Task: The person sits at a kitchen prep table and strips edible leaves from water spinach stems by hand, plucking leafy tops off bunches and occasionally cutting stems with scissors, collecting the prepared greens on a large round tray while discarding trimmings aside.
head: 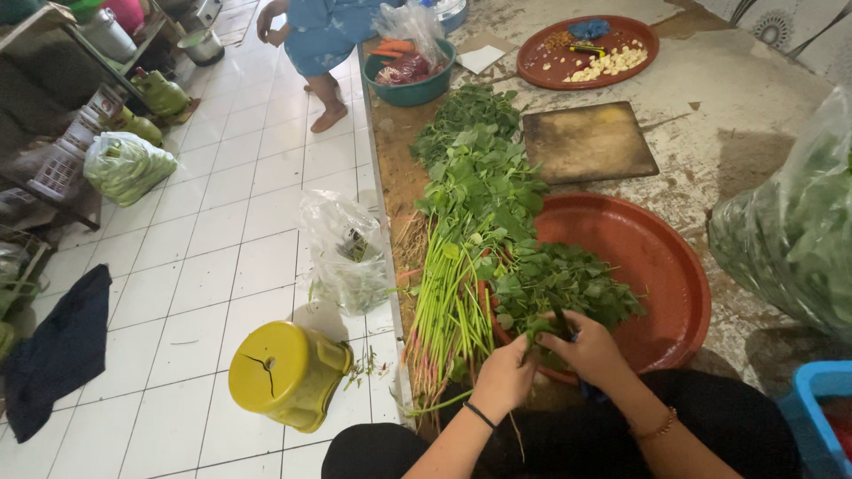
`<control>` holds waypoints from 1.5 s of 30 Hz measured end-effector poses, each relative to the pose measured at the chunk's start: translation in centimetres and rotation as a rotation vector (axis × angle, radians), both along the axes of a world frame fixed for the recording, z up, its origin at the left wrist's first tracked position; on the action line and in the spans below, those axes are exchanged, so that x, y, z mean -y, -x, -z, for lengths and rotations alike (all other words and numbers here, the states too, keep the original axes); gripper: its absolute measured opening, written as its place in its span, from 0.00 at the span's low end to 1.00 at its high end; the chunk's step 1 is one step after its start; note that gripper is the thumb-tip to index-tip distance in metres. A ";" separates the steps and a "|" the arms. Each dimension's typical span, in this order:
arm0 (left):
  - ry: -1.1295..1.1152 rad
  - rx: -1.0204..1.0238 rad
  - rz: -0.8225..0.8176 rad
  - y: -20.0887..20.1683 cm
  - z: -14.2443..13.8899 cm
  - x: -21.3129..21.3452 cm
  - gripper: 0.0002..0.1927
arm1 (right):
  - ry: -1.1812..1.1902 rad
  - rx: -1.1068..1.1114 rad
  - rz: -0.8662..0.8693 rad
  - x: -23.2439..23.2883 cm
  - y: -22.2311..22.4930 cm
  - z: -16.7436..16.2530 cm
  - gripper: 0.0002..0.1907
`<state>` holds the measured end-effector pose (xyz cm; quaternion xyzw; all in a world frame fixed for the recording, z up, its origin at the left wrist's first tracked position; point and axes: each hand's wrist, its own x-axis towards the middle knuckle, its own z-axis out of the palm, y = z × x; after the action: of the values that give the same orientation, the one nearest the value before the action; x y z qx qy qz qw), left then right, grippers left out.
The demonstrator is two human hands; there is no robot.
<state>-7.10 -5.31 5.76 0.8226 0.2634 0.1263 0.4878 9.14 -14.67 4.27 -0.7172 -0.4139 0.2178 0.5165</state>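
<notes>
Two red trays [674, 266] [587, 51], one cutting board [587, 142], one teal bowl [410, 89], one yellow stool [288, 372], one blue crate [812, 417].

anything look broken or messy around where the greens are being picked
The yellow stool lies tipped on its side on the white tiled floor, with a dark crack running across its round seat. A few green scraps are scattered on the tiles beside it. The left hand and right hand hold leafy stems over the red tray.

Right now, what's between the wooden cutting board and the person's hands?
Head view: the big red-brown tray lies between the cutting board and the left hand and right hand, with a pile of picked green leaves on its near-left part.
</notes>
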 end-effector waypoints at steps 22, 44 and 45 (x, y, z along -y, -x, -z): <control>0.077 -0.052 0.037 -1.3 1.2 0.1 0.15 | 0.051 0.178 -0.023 1.4 -0.8 -0.1 0.22; 0.764 0.339 -0.285 -3.9 2.4 -5.5 0.09 | 0.192 -0.044 -0.242 2.1 3.4 2.6 0.28; 0.795 0.360 -0.291 -3.9 2.4 -5.7 0.07 | 0.155 -0.055 -0.271 1.7 3.9 2.9 0.26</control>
<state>-3.17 0.36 3.34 0.4912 0.3152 0.2236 0.7806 5.20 -16.36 1.38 -0.6863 -0.4746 0.3360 0.4368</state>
